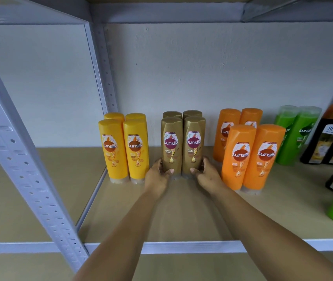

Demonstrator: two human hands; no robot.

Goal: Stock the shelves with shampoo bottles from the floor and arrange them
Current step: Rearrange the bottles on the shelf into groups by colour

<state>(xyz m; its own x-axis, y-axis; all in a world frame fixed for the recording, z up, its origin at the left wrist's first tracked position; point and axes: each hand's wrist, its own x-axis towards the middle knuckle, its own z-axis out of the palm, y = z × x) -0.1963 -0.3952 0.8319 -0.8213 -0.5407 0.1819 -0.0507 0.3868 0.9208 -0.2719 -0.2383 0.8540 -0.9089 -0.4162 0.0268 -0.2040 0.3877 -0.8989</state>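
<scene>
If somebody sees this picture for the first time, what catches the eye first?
Two hands, the left hand and the right hand, grip the front pair of gold bottles at mid-shelf. Beside them stand yellow bottles on the left and orange bottles on the right.

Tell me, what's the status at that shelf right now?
Left hand and right hand grip front gold bottles. Bottles upright on shelf. Yellow bottles, orange bottles flank; nothing blocking.

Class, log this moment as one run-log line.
left hand: grips left front gold bottle | right hand: grips right front gold bottle | shelf
</scene>
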